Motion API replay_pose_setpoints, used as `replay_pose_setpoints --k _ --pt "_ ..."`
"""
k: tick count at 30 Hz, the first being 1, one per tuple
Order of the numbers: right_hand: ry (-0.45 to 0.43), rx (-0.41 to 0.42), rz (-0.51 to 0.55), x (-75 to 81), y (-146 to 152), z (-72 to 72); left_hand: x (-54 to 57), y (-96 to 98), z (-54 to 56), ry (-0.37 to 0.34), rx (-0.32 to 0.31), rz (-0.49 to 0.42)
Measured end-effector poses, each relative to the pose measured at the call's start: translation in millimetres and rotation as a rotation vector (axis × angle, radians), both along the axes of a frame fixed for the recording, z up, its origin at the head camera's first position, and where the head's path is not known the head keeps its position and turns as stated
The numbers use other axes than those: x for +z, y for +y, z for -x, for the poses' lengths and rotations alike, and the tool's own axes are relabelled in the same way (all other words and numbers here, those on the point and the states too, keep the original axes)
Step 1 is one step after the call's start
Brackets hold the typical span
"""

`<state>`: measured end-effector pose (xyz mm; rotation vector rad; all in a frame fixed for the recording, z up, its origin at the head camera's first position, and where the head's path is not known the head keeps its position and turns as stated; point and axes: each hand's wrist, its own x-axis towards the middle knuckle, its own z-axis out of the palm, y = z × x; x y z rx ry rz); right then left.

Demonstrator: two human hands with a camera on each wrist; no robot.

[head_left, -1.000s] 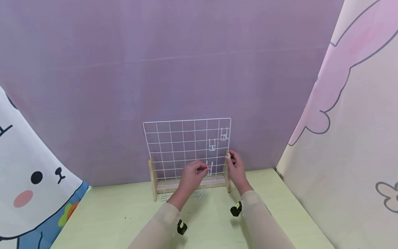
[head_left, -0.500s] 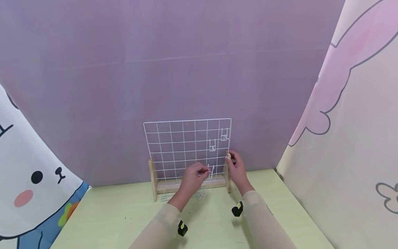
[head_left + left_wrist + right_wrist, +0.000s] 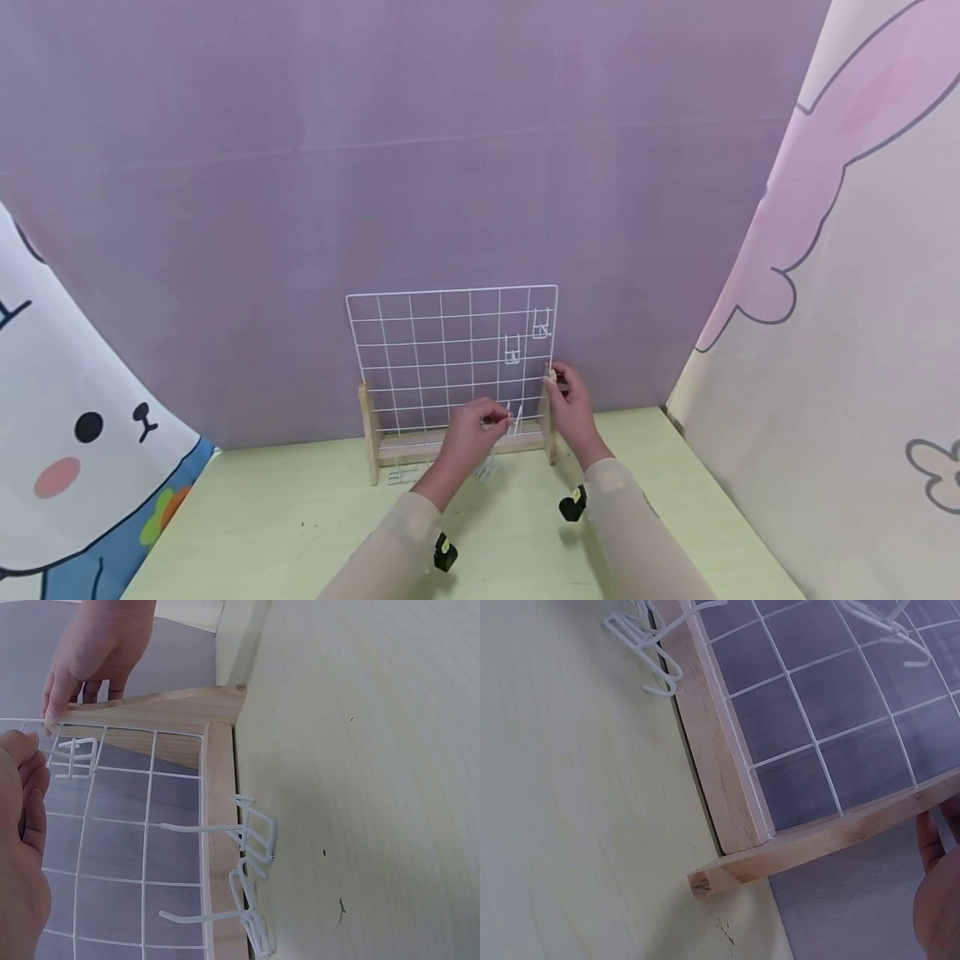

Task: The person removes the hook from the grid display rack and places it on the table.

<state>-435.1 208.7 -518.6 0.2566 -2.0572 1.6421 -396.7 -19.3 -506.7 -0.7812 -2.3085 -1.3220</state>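
Note:
My left hand (image 3: 474,429) pinches a white wire hook (image 3: 517,421) between thumb and fingertips, close against the lower right of a white wire grid panel (image 3: 427,333). In the left wrist view the hook (image 3: 82,757) overlaps the grid wires, its squared end pointing away from the left fingers (image 3: 30,769). My right hand (image 3: 573,408) grips the right wooden upright (image 3: 550,425) of the panel's stand, fingers behind it and thumb in front. Two similar hooks, a lower one (image 3: 512,352) and a higher one (image 3: 541,325), hang on the panel's right side.
Two more wire hooks, one near the middle (image 3: 487,468) and one at the left (image 3: 395,477), lie on the pale table (image 3: 300,525) before the stand's wooden base bar (image 3: 420,450). A purple backdrop (image 3: 450,167) rises behind; printed cloths flank both sides.
My left hand has moved slightly down and right along the panel, with the hook still pinched and now turned a little. The right hand stays on the upright.

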Motion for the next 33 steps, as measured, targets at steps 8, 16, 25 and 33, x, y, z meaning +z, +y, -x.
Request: replay_pose_setpoints --k 8,16,25,33 --pt "0.004 -0.003 0.001 0.3 1 0.7 -4.0 4.8 2.2 0.0 0.008 0.048" --pt "0.0 -0.009 0.003 -0.6 1 1.8 -14.0 9.1 4.5 -0.05 -0.018 0.041" --pt "0.024 -0.02 0.003 -1.3 0 3.9 -20.5 11.2 6.9 -0.022 -0.025 0.035" --pt "0.017 -0.016 0.002 -2.2 1 4.0 -30.8 12.3 8.1 -0.045 -0.043 0.054"
